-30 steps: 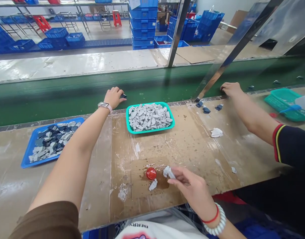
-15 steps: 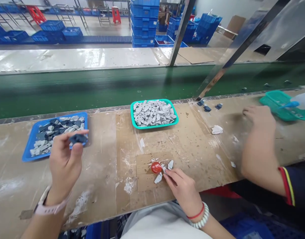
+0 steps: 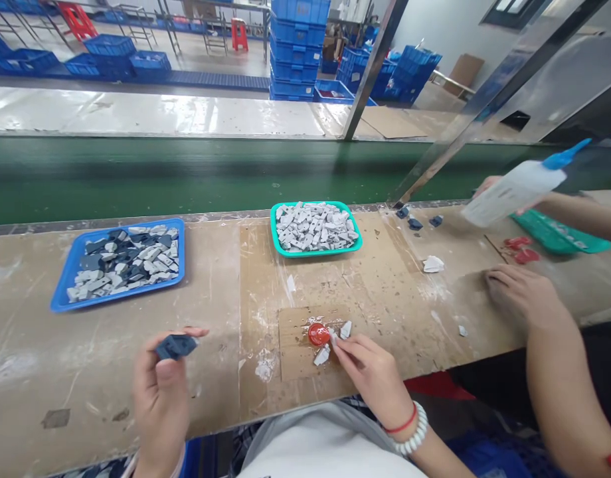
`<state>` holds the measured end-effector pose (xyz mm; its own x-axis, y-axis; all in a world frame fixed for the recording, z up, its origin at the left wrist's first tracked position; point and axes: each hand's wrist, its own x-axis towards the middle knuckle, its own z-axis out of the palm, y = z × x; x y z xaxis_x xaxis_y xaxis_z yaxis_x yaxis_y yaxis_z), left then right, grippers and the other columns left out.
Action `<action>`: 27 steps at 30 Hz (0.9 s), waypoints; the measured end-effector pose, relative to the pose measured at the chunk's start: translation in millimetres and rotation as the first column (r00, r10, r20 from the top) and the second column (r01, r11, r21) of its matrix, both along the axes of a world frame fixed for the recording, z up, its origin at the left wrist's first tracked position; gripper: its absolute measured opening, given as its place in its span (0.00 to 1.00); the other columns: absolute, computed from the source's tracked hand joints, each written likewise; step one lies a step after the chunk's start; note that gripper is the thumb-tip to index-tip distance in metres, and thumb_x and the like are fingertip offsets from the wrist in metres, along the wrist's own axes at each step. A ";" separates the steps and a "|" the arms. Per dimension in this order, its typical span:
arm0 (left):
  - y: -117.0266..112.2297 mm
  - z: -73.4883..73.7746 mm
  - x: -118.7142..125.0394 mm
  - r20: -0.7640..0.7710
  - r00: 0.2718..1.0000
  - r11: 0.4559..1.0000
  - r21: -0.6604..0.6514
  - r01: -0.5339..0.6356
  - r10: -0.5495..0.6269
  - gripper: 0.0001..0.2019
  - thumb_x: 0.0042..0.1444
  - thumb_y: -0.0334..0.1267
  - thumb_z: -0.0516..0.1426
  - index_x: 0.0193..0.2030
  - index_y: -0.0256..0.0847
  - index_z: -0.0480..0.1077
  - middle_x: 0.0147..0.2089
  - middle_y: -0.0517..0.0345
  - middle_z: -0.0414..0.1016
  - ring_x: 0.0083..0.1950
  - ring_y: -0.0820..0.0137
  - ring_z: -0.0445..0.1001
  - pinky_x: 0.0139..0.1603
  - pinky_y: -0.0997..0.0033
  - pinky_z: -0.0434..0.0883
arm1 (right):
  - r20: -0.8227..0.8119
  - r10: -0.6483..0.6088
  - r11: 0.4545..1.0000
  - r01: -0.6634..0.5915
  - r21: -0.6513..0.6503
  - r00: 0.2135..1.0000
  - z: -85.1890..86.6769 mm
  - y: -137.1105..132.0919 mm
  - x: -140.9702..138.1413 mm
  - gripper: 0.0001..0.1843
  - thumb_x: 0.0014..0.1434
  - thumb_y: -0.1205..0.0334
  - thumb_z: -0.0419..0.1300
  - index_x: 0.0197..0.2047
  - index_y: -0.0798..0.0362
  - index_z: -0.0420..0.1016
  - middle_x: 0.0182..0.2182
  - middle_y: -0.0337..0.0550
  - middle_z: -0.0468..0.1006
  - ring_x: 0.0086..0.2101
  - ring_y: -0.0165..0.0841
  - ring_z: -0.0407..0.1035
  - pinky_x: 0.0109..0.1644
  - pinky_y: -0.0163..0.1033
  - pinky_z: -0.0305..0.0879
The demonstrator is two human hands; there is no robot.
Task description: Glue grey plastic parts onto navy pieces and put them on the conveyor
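Left grip (image 3: pixel 161 388) is clenching a dark blue piece (image 3: pixel 176 346) between thumb and fingertips, holding it just above the tabletop (image 3: pixel 76 372) near its front edge. Right grip (image 3: pixel 370 378) is pinching a small pale piece (image 3: pixel 332 338), with its fingers nearly closed and the piece sitting just beside a red round lid (image 3: pixel 318 334). That lid is resting on a cardboard sheet (image 3: pixel 295 345), with two more pale pieces (image 3: pixel 345 330) (image 3: pixel 321 355) lying close to it.

Ahead of left grip, a blue tray (image 3: pixel 180 255) is holding mixed dark and pale pieces. Ahead of right grip, a teal tray (image 3: pixel 315 253) is holding a heap of pale pieces. Open tabletop is stretching between the two grips and out past left grip, and a green conveyor belt (image 3: pixel 186 176) is running along the far edge.

Off to the right of right grip, a crumpled white scrap (image 3: pixel 434 264) is lying on the tabletop. Beyond it, a co-worker's hand (image 3: pixel 522 299) is resting on the surface, while the co-worker's other hand (image 3: pixel 489 189) is holding a white squeeze bottle (image 3: pixel 515 192).
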<state>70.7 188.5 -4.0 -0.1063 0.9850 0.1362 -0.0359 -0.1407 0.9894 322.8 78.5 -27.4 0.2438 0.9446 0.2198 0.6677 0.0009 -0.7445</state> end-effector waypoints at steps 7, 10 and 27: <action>-14.9 -22.5 51.4 0.481 0.831 0.837 -0.300 0.457 -0.280 0.16 0.54 0.52 0.50 0.40 0.43 0.67 0.33 0.57 0.65 0.37 0.69 0.66 0.41 0.72 0.65 | -0.610 -0.187 0.953 -0.007 -0.302 0.770 22.6 -6.7 28.3 0.08 0.56 0.59 0.55 0.39 0.44 0.73 0.28 0.44 0.74 0.28 0.32 0.70 0.32 0.37 0.70; -23.8 -18.9 77.4 0.492 0.759 0.740 -0.293 0.605 -0.426 0.14 0.56 0.51 0.48 0.37 0.43 0.64 0.33 0.58 0.63 0.30 0.72 0.65 0.33 0.72 0.64 | -0.780 -0.150 0.971 -0.059 -0.232 0.608 26.7 -5.3 31.2 0.09 0.55 0.56 0.54 0.39 0.44 0.73 0.30 0.44 0.75 0.26 0.31 0.69 0.28 0.35 0.70; -43.9 42.3 133.8 -0.035 0.711 0.705 -0.170 0.689 -0.703 0.12 0.53 0.45 0.53 0.41 0.42 0.63 0.34 0.57 0.62 0.33 0.68 0.61 0.33 0.74 0.60 | -0.182 0.284 0.921 -0.214 0.327 0.942 74.9 12.8 26.7 0.15 0.55 0.70 0.53 0.43 0.46 0.72 0.32 0.42 0.72 0.32 0.29 0.68 0.32 0.33 0.69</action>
<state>204.4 144.6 38.3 0.6225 0.7821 -0.0297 0.0200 0.0221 0.9996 349.5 91.3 47.5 0.0842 0.8796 0.4681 0.4348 0.3903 -0.8115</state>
